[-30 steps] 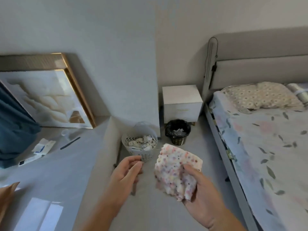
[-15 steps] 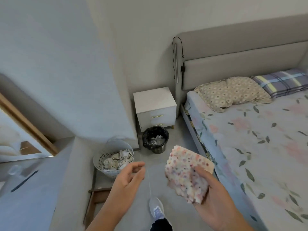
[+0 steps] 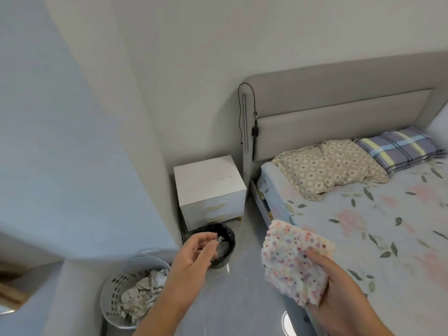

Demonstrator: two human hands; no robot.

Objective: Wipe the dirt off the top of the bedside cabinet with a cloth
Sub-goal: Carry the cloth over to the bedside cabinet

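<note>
Approach stage, by the look of it, with no wiping begun. Right hand [image 3: 339,294] clamped on a speckled cloth [image 3: 294,263], thumb over its front, held up in the air above the floor. Left hand [image 3: 194,253] empty, fingers loosely curled and apart, hanging in front of a black bin [image 3: 224,241]. Bedside cabinet [image 3: 209,183] well ahead of both hands, up and away toward the wall corner, standing just beside the bed [image 3: 363,214] headboard, the bin on the floor before its drawers. Faint dark specks and smudges visible on the white top, mostly toward its right half. Left hand somewhat nearer the cabinet in line, yet the cloth sits in the right, so probably a forward and leftward reach for that hand. Cabinet's legs largely hidden behind the bin; dirt too fine to make out clearly. Perforated basket [image 3: 114,294] of crumpled scraps at lower left, partly behind the left forearm.
</note>
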